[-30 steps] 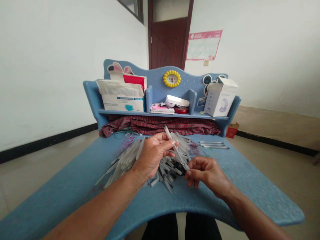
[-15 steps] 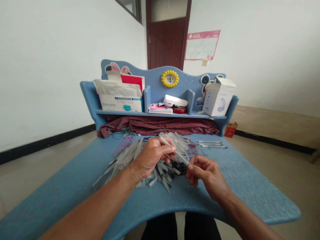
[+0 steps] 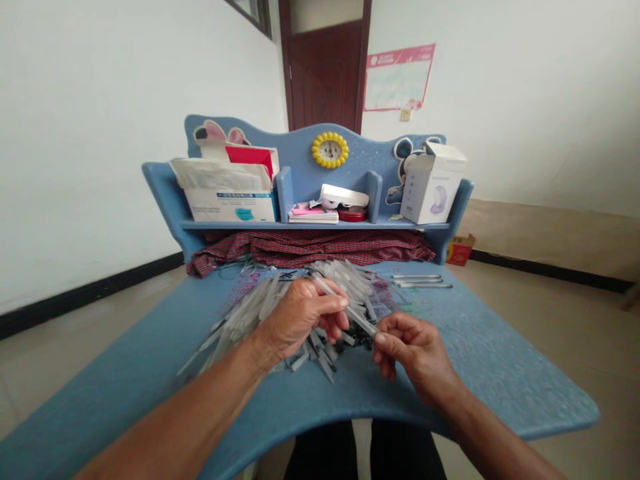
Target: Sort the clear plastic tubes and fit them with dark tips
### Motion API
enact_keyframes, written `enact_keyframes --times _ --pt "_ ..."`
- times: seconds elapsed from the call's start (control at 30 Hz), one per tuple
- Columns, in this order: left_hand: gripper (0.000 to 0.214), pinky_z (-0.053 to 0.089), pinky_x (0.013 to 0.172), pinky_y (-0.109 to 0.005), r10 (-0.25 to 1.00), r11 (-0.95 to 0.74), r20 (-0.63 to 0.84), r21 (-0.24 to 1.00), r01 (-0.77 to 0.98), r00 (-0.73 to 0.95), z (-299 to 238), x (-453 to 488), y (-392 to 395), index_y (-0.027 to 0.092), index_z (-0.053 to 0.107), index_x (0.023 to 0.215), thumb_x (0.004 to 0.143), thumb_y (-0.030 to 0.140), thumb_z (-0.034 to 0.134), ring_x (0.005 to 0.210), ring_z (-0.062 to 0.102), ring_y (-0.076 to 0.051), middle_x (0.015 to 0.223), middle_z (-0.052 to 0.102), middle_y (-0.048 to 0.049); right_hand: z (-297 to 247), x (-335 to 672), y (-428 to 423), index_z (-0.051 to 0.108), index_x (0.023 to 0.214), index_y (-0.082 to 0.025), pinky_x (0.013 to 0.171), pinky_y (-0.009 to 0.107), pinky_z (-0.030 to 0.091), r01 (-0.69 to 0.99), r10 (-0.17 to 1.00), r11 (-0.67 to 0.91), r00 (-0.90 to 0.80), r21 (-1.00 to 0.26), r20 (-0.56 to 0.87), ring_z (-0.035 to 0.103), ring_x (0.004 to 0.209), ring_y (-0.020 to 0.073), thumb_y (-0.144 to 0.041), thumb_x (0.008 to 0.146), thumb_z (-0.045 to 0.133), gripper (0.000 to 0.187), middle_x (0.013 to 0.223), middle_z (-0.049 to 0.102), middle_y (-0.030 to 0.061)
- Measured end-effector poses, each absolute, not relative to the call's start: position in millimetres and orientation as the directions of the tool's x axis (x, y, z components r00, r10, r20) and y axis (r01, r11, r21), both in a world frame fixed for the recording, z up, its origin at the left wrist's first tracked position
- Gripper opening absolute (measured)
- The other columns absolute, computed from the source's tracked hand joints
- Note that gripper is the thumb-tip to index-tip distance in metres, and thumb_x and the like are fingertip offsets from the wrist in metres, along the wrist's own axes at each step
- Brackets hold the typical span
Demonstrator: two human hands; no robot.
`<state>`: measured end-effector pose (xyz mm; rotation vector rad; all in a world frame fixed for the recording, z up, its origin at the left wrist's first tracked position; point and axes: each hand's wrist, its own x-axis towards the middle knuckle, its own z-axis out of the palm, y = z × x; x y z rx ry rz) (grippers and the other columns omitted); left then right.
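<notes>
A translucent pen barrel (image 3: 359, 319) slants between my two hands above the table. My left hand (image 3: 306, 312) is closed around its upper part, thumb pressed on top. With thumb and fingers, my right hand (image 3: 413, 348) pinches the lower end; whether a smaller part is also in that grip is hidden. Beneath and behind my left hand spreads a pile of clear pen barrels (image 3: 245, 313) and pale caps (image 3: 320, 357). Small black pieces (image 3: 361, 333) lie between the hands, partly covered by the barrel.
Several assembled-looking pens (image 3: 423, 281) lie side by side at the back right of the blue table (image 3: 500, 373). A checked cloth (image 3: 320, 248) is bunched under the shelf (image 3: 320, 225). On the shelf stand a mask box (image 3: 230, 205), a white box (image 3: 433, 187) and a stack of papers (image 3: 314, 215).
The head view has shifted slightly. Both hands keep hold of the pen barrel, at nearly the same place and slant.
</notes>
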<state>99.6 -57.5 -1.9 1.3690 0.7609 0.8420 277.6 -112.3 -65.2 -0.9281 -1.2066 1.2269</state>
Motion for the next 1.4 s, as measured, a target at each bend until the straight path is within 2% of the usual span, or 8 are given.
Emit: enact_keyframes --times 0.6,0.73,0.83,0.93,1.0,1.13,1.27,1.4 --pt "0.016 0.044 0.040 -0.020 0.895 0.021 0.034 0.993 -0.117 0.445 -4.8 108.0 -68.2 0.013 0.055 0.076 0.072 0.027 0.062 0.040 0.053 -0.011 0.051 0.061 0.0005 -65.2 277.6 -114.2 0.052 0.070 -0.016 0.037 0.019 0.039 -0.160 0.976 0.200 -0.055 -0.967 0.211 0.050 0.037 0.0080 -0.038 0.075 0.065 0.026 0.051 0.060 -0.0021" --pt "0.016 0.041 0.038 -0.017 0.911 -0.061 0.081 0.996 -0.063 0.405 -2.1 104.4 -65.1 0.012 0.057 0.072 0.072 0.027 0.063 0.038 0.049 -0.008 0.048 0.058 0.0020 -65.4 275.6 -113.0 0.053 0.073 -0.016 0.040 0.020 0.039 -0.032 0.966 0.214 -0.141 -0.976 0.217 0.050 0.041 0.0084 -0.041 0.078 0.060 0.026 0.054 0.058 -0.0020" --pt "0.020 0.036 0.034 -0.015 0.917 -0.072 0.069 0.997 -0.005 0.392 -0.4 100.8 -61.5 0.012 0.057 0.065 0.070 0.030 0.064 0.034 0.045 -0.007 0.045 0.057 0.0014 -64.2 279.9 -113.0 0.059 0.083 -0.016 0.046 0.021 0.041 0.159 0.934 0.342 -0.164 -0.926 0.316 0.052 0.049 0.0096 -0.039 0.083 0.055 0.023 0.060 0.058 -0.0008" --pt "0.030 0.030 0.030 -0.014 0.892 0.021 -0.028 1.000 0.020 0.451 0.2 97.6 -57.8 0.012 0.053 0.057 0.068 0.036 0.066 0.029 0.041 -0.006 0.040 0.054 0.0006 -57.4 286.0 -114.5 0.061 0.099 -0.018 0.054 0.023 0.044 0.405 0.819 0.563 -0.159 -0.721 0.551 0.054 0.055 0.0111 -0.029 0.088 0.048 0.020 0.067 0.060 0.0014" --pt "0.035 0.028 0.028 -0.015 0.854 0.111 -0.104 0.994 0.017 0.509 -0.4 96.9 -56.8 0.013 0.050 0.054 0.069 0.041 0.066 0.026 0.038 -0.006 0.037 0.051 0.0007 -49.5 287.0 -116.4 0.059 0.107 -0.019 0.056 0.025 0.042 0.572 0.675 0.688 -0.277 -0.447 0.684 0.054 0.059 0.0127 -0.018 0.089 0.044 0.024 0.070 0.060 0.0029" --pt "0.036 0.026 0.027 -0.014 0.767 0.267 -0.234 0.963 0.034 0.598 -4.2 99.9 -60.4 0.014 0.051 0.056 0.066 0.043 0.069 0.025 0.037 -0.006 0.034 0.048 0.0022 -30.7 278.8 -121.7 0.058 0.110 -0.017 0.053 0.027 0.038 0.624 0.438 0.780 -0.597 0.046 0.672 0.050 0.060 0.0152 -0.010 0.088 0.039 0.030 0.068 0.058 0.0038" --pt "0.034 0.026 0.027 -0.015 0.692 0.351 -0.297 0.935 0.053 0.658 -9.0 103.8 -65.7 0.015 0.049 0.056 0.062 0.039 0.073 0.026 0.038 -0.005 0.036 0.045 0.0048 -15.0 267.3 -130.0 0.061 0.097 -0.015 0.048 0.029 0.034 0.582 0.343 0.782 -0.702 0.224 0.624 0.047 0.055 0.0150 -0.015 0.090 0.037 0.024 0.065 0.056 0.0040" --pt "0.038 0.026 0.028 -0.015 0.695 0.280 -0.282 0.953 0.111 0.662 -9.3 105.9 -68.0 0.014 0.050 0.054 0.065 0.045 0.070 0.027 0.037 -0.005 0.037 0.046 0.0040 -9.0 272.4 -134.2 0.060 0.098 -0.012 0.047 0.030 0.031 0.566 0.341 0.771 -0.754 0.292 0.561 0.045 0.053 0.0155 -0.014 0.090 0.034 0.027 0.062 0.055 0.0038"
